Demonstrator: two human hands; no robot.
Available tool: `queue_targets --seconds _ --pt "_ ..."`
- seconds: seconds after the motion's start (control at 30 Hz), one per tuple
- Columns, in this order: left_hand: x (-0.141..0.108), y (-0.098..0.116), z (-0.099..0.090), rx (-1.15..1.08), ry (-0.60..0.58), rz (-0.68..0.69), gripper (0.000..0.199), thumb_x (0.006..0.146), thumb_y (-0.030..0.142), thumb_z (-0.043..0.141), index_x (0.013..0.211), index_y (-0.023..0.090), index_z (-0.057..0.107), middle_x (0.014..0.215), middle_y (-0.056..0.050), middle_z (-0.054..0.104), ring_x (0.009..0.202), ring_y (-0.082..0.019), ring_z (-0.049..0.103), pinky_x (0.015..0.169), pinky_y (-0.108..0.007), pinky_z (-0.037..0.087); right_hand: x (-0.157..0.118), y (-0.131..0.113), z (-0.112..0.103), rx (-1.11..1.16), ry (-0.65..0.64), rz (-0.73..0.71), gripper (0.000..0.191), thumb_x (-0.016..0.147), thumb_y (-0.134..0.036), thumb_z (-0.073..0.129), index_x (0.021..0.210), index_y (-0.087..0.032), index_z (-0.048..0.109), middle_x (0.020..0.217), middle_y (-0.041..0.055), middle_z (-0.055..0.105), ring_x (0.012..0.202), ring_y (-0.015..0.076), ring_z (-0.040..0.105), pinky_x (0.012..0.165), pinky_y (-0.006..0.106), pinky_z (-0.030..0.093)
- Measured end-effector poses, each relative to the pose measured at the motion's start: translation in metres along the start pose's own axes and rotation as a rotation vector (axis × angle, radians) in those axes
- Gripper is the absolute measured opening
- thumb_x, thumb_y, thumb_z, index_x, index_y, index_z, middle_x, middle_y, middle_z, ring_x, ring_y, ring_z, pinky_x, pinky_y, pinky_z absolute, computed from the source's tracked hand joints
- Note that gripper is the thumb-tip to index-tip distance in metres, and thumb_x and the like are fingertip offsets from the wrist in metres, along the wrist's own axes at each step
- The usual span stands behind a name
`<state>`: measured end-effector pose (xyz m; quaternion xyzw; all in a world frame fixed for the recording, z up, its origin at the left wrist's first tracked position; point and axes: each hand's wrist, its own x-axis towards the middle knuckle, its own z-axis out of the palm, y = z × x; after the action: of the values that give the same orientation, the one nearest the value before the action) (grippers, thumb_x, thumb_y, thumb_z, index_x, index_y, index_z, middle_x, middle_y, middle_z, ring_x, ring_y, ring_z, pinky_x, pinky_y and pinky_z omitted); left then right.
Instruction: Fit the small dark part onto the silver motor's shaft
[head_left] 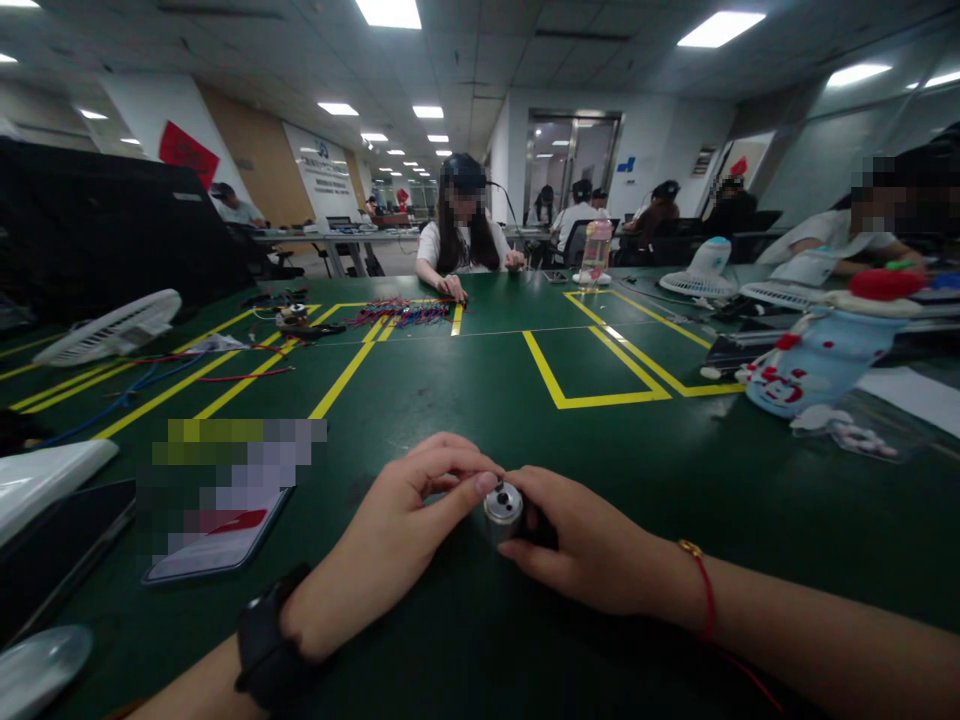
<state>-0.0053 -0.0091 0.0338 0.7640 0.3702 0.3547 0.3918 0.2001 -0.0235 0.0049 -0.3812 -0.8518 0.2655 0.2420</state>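
A small metal cylinder with a round silver top and dark holes stands upright between my two hands, near the front of the green table. My right hand has its fingers and thumb wrapped round the cylinder from the right. From the left, my left hand reaches over to its top edge; thumb and fingers are pressed together at a tiny dark piece there, too small to name. The cylinder's lower part is in shadow.
A phone lies left of my hands. To the right stands a blue bottle with small items beside it. Bundled wires lie across the table before a seated person. A white fan is at left. Yellow tape marks the tabletop.
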Motion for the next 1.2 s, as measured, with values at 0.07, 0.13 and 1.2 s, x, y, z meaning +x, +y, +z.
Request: queue_targets --seconds 0.07,0.13,1.2 --pt "-0.001 -0.002 -0.004 0.004 0.019 -0.017 0.013 0.092 0.026 0.054 0.091 0.025 0.067 0.096 0.001 0.061 0.090 -0.016 0.059 0.079 -0.027 0.045 0.000 0.000 0.000 0.001 -0.005 0.006 0.029 0.079 -0.017 0.064 0.105 -0.019 0.052 0.094 0.0020 0.057 0.078 0.0159 0.049 0.069 0.029 0.040" --pt "-0.004 -0.007 -0.009 0.044 0.020 -0.029 0.013 0.092 0.026 0.054 0.091 0.025 0.067 0.095 0.001 0.061 0.090 -0.015 0.059 0.080 -0.027 0.044 0.000 0.000 -0.001 0.004 -0.016 0.012 0.030 0.079 -0.018 0.064 0.107 -0.019 0.052 0.096 0.0026 0.057 0.079 0.0164 0.049 0.070 0.030 0.041" --pt "-0.003 -0.037 -0.025 0.033 0.189 -0.361 0.028 0.089 0.036 0.051 0.110 0.022 0.064 0.098 -0.004 0.069 0.092 -0.021 0.063 0.082 -0.034 0.047 -0.002 -0.003 -0.005 0.028 -0.037 0.065 0.031 0.081 -0.022 0.063 0.110 -0.020 0.053 0.097 0.0040 0.058 0.079 0.0172 0.051 0.069 0.031 0.042"
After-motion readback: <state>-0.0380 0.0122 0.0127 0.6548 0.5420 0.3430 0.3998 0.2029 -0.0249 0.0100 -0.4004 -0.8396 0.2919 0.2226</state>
